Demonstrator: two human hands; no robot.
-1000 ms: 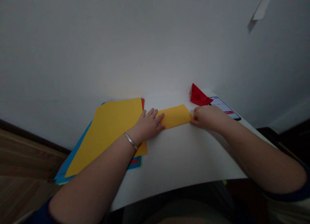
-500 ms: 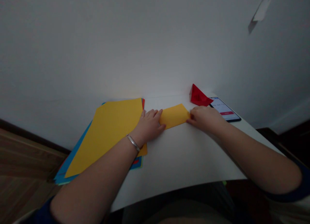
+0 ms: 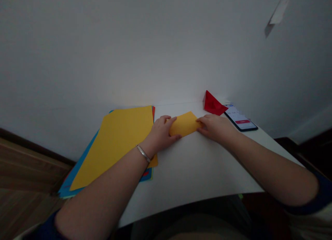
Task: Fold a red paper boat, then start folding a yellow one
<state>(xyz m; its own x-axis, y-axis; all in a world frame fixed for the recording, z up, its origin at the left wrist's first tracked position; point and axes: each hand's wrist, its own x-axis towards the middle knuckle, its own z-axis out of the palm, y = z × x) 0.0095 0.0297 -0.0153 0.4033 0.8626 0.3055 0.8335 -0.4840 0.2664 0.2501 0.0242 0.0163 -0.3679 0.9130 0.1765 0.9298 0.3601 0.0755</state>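
A small folded piece of yellow paper (image 3: 184, 124) lies between my two hands at the middle of the white table (image 3: 192, 167). My left hand (image 3: 164, 132) grips its left end, thumb along the near edge and fingers at the far edge. At the right end, my right hand (image 3: 209, 126) pinches the corner between thumb and fingers. Just beyond my right hand sits a red folded paper boat (image 3: 214, 104). Left of my left hand, large yellow sheets (image 3: 116, 136) lie on top of blue ones (image 3: 83, 167).
A phone (image 3: 241, 119) with a lit screen lies at the table's right edge, beside the red paper boat. The pale wall (image 3: 166, 53) rises directly behind the table. Wooden panelling (image 3: 23, 167) stands at the lower left.
My right hand has shifted slightly left, together with the right end of the folded yellow paper. My left fingers have changed from lying flatter to curling round the paper's left end.
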